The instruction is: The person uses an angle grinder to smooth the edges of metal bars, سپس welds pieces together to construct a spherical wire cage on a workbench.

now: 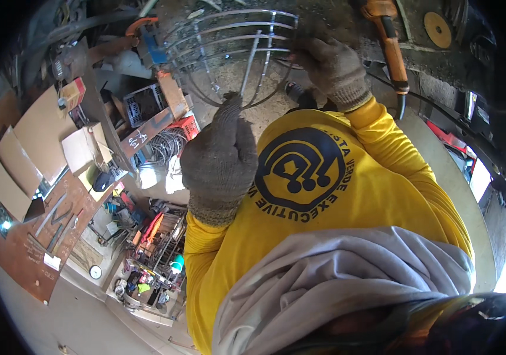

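Note:
A curved frame of bent metal wires [235, 38], shaped like an open basket, lies across the dark worktop and juts over its near edge. My left hand [220, 157], in a brown knit glove, is closed at the near side of the frame. Its fingertips pinch the lower end of a straight metal rod [250, 62] that slants up across the wires. Whether the rod is joined to the frame, I cannot tell. My right hand [337, 68], gloved alike, has its fingers bent round the frame's right edge; the exact grip is partly in shadow.
Right of my right hand, an orange power tool [390, 50] with a cord lies near a round tan disc [437, 29]. A blue metal clamp [153, 47] is at the left. Cardboard boxes [43, 139] stand on a brown board [34, 260]; cluttered shelving [158, 254] sits lower left.

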{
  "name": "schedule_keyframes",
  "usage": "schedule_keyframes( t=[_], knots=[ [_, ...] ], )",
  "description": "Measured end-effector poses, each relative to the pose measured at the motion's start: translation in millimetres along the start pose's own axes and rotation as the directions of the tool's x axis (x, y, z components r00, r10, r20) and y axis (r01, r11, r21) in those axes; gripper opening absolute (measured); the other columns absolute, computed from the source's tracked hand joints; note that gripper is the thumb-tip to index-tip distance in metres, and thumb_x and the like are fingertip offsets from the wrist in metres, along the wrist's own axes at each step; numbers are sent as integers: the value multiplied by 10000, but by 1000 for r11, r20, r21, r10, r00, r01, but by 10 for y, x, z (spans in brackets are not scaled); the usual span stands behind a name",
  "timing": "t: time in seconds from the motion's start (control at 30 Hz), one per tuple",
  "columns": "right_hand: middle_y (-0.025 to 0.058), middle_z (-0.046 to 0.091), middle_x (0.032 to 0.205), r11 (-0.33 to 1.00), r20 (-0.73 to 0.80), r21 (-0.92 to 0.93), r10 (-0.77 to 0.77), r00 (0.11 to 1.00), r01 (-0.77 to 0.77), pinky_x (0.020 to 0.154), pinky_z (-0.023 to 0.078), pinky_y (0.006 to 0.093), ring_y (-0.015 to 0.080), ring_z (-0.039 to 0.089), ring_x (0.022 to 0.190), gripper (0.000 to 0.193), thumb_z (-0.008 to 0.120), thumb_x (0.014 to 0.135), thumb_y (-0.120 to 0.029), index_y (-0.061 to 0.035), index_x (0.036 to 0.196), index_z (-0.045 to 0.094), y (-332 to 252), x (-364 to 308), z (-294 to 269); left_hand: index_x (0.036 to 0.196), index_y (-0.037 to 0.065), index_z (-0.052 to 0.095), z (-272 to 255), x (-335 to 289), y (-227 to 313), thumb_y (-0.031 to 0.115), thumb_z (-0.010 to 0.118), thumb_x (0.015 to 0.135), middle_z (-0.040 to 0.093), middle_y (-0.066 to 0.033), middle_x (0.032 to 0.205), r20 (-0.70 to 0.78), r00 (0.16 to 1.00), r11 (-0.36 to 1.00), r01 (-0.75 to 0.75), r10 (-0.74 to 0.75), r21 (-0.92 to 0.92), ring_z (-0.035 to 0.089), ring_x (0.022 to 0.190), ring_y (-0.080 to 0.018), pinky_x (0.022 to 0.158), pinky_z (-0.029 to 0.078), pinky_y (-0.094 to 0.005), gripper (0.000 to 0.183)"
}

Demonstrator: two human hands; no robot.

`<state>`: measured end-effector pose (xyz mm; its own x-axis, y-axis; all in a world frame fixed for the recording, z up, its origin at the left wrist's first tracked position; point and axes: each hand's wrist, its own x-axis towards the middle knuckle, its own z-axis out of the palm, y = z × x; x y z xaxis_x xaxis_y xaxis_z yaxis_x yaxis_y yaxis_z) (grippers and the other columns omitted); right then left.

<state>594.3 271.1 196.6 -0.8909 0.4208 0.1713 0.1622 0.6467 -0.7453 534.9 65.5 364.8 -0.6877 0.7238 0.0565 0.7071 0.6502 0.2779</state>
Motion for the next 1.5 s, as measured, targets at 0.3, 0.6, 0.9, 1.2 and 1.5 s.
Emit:
schedule_keyframes(
  t=[0.3, 0.6, 0.9, 1.2, 1.5],
  knots=[
    [59, 694, 911, 994, -144, 55, -90, 985, 99, 686, 551, 399, 288, 696, 825, 225, 742, 852, -391, -211, 987, 752, 72, 12, 80, 1306, 142, 634, -280, -3, -29, 151, 697, 872, 592, -59, 628, 126, 992, 989, 8, -27, 145, 577, 481, -238, 480, 477, -380, 438],
    [63, 688, 909, 996, -79, 68, -57, 995, 63, 684, 549, 396, 294, 692, 819, 216, 744, 853, -361, -187, 981, 748, -2, 27, 12, 1250, 114, 674, 17, -121, -216, 100, 687, 871, 701, -80, 775, -7, 1000, 1000, -13, 13, 21, 611, 524, -219, 507, 490, -344, 380],
    [84, 706, 861, 990, -22, 139, -8, 1000, 11, 676, 557, 417, 297, 697, 794, 208, 749, 844, -335, -159, 953, 738, 15, -59, -116, 1208, 72, 692, 45, -81, -197, 81, 679, 875, 691, -113, 748, -15, 999, 998, 35, -36, -55, 639, 551, -231, 536, 512, -338, 333],
    [142, 722, 1055, 876, 534, 323, 144, 833, -359, 856, 557, 386, 295, 701, 954, 364, 625, 944, -374, -90, 1159, 702, 60, -519, 134, 1209, 24, 682, -1, -75, -167, 82, 658, 902, 728, -171, 884, 54, 997, 997, 65, -63, -39, 722, 712, -269, 658, 570, -358, 313],
    [40, 696, 887, 486, 723, 496, 227, 652, -720, 665, 536, 275, 112, 643, 749, 335, 562, 1017, -318, -39, 1173, 666, -162, -288, 129, 1214, 29, 673, -66, -55, -129, 62, 670, 893, 737, -178, 942, 96, 984, 989, 151, -150, -6, 737, 752, -260, 672, 574, -336, 323]
  ],
)
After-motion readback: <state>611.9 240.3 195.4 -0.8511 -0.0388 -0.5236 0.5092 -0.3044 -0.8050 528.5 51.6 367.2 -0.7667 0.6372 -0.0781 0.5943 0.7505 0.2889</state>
